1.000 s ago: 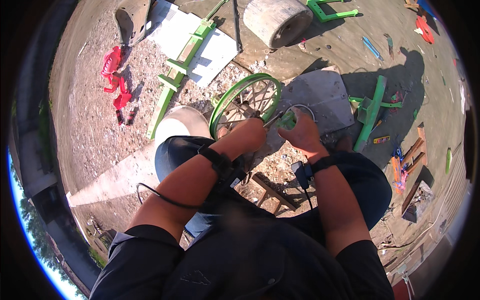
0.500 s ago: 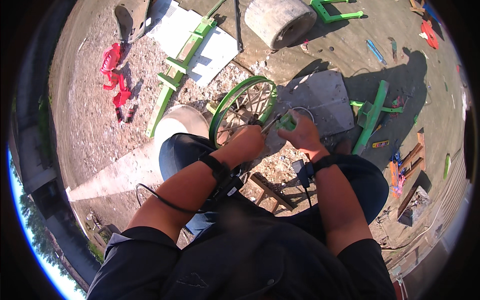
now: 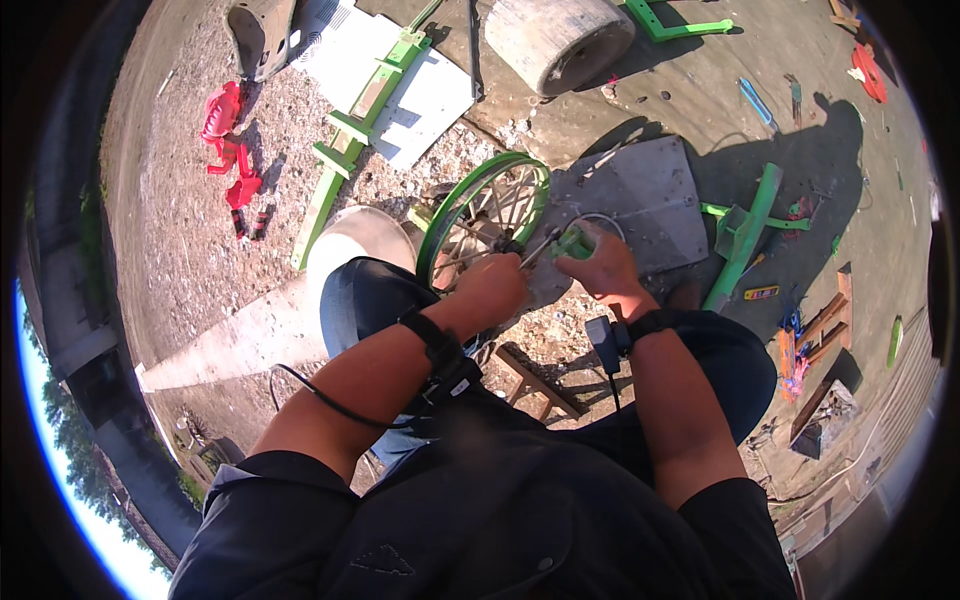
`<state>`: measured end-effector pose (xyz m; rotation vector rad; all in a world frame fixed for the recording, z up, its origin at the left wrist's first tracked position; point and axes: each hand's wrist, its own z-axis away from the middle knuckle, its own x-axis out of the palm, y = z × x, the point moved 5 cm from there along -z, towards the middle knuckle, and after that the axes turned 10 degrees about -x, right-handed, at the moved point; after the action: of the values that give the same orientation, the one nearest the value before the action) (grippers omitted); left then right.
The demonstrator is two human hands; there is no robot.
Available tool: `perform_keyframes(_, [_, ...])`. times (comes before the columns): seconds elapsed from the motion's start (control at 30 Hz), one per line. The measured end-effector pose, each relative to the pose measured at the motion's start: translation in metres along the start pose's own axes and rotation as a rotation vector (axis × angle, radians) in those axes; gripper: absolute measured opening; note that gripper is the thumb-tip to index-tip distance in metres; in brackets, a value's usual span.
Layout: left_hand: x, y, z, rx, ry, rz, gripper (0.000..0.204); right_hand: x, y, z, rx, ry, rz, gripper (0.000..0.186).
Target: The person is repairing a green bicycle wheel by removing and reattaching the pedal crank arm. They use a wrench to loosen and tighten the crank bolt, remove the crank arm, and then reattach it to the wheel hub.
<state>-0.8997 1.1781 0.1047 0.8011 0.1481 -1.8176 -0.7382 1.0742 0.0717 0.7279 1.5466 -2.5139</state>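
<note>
Head view looks down on a person seated over a green spoked wheel that stands on its rim on the gravel ground, just in front of the knees. The left hand is at the wheel's lower spokes near the hub, fingers curled closed; what they hold is hidden behind the hand. The right hand sits just beside it, fingers closed around a small green tool, from which a thin metal rod points toward the hub. Both wrists wear black straps, and a black cable runs down from the left one.

Beyond the wheel lies a grey flat panel, and farther off a concrete cylinder on its side. A long green frame lies across a white board on the left, with a red tool on the gravel well apart from it. A green bracket lies to the right of the panel.
</note>
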Motion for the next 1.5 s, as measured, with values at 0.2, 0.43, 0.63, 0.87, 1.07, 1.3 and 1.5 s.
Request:
perform_keyframes(0.2, [0.001, 0.006, 0.002, 0.022, 0.019, -0.019, 0.034, -0.002, 0.008, 0.001, 0.004, 0.008, -0.018, 0.075])
perform_keyframes(0.43, [0.005, 0.006, -0.001, -0.008, 0.008, -0.016, 0.033, -0.007, -0.001, 0.002, 0.057, -0.019, -0.027, 0.079])
perform_keyframes(0.63, [0.003, 0.0, -0.003, -0.011, 0.026, -0.021, 0.031, -0.003, 0.003, 0.0, 0.012, -0.012, -0.012, 0.081])
perform_keyframes(0.87, [-0.021, 0.004, -0.005, -0.072, -0.049, -0.025, 0.031, 0.0, -0.001, -0.004, -0.034, 0.001, 0.184, 0.086])
perform_keyframes(1.07, [-0.028, -0.007, -0.018, 0.087, -0.041, -0.137, 0.034, 0.002, -0.015, -0.001, 0.005, -0.007, 0.219, 0.087])
perform_keyframes(1.3, [-0.062, -0.011, -0.004, 0.05, -0.064, 0.109, 0.035, 0.005, -0.009, 0.0, 0.016, 0.033, 0.187, 0.088])
perform_keyframes(1.5, [-0.029, -0.019, -0.02, -0.094, 0.017, 0.496, 0.041, 0.018, 0.001, 0.005, -0.097, 0.123, 0.175, 0.08])
